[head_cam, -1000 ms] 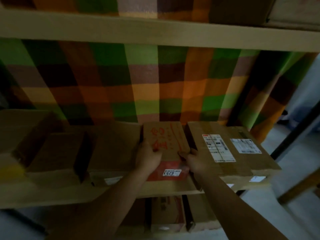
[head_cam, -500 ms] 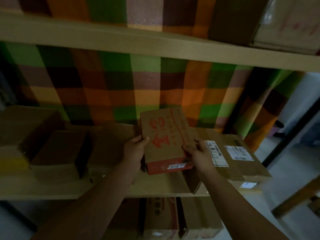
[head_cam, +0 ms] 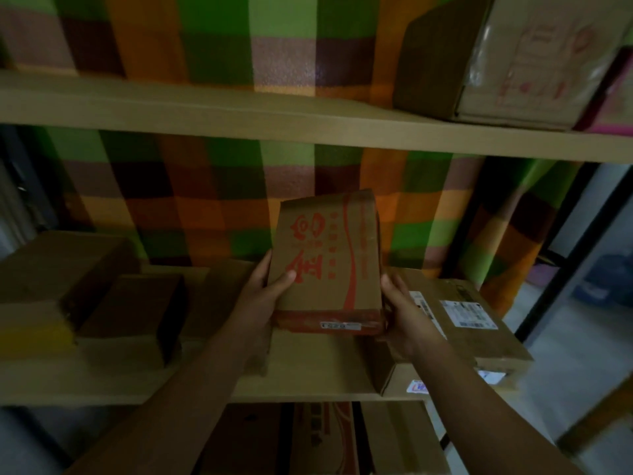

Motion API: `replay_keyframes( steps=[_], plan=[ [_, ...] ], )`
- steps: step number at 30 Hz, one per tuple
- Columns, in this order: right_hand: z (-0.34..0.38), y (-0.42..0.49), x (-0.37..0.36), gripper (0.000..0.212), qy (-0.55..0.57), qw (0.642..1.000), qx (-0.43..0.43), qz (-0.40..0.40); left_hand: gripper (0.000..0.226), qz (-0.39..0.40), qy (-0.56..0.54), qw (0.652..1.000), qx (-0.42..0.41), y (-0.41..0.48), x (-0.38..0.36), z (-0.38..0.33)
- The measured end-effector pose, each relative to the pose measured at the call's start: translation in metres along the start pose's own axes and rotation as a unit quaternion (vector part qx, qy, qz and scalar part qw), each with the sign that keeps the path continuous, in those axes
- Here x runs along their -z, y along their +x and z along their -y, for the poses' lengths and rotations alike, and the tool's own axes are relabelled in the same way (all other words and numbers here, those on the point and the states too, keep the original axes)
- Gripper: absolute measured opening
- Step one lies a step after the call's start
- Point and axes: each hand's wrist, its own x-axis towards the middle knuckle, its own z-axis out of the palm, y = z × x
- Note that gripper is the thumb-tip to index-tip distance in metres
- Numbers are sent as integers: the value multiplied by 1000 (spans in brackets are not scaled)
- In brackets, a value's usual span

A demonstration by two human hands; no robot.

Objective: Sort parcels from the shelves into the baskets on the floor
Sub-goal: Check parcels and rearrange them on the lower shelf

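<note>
- Parcel (head_cam: 327,265) in hand: a brown cardboard box with red printing and a red band along its bottom edge, where a small white label sat. It stood nearly upright, its printed face towards the camera, in front of the checked cloth (head_cam: 205,200) behind the shelving.
- It was held over the middle shelf (head_cam: 308,368) and appeared to be lifted clear of the board, though the dim light made the gap hard to judge.
- The left hand (head_cam: 265,293) gripped the box's left edge, with its thumb pressed on the printed face and its fingers hidden behind.
- The right hand (head_cam: 406,311) was curled round the right edge, low down near the red band. Between them the two hands clamped the box by its sides.
- Just beside the right hand lay a flat carton with white shipping labels (head_cam: 479,323), which overhung the shelf's front edge.
- Two dark brown boxes (head_cam: 137,303) sat at the left of the same shelf, a taped box (head_cam: 479,63) sat on the upper shelf (head_cam: 239,111), and more cartons (head_cam: 318,437) showed on the shelf below.
- No basket or floor drop-off was in view, so I could not tell how many parcels had been sorted.
- My judgement: this parcel was at the pick-up stage, with the carry and the drop into a basket to come. At least five more boxes on the shelves were left to sort.
</note>
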Motion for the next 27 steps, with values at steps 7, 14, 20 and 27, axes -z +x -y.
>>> replay_keyframes(
  steps=[7,14,20,27],
  plan=[
    [-5,1,10,100,1,995,0,95,40,-36,78,994,64,5,7,-14],
    [-10,-3,2,77,-14,996,43,75,110,-85,239,967,17,8,-9,-5],
    [-16,-3,-2,102,-38,992,111,36,78,-102,286,950,-71,0,-15,2],
    [-8,-17,-24,50,-115,975,189,14,69,-20,166,985,-32,-17,-32,5]
  ],
)
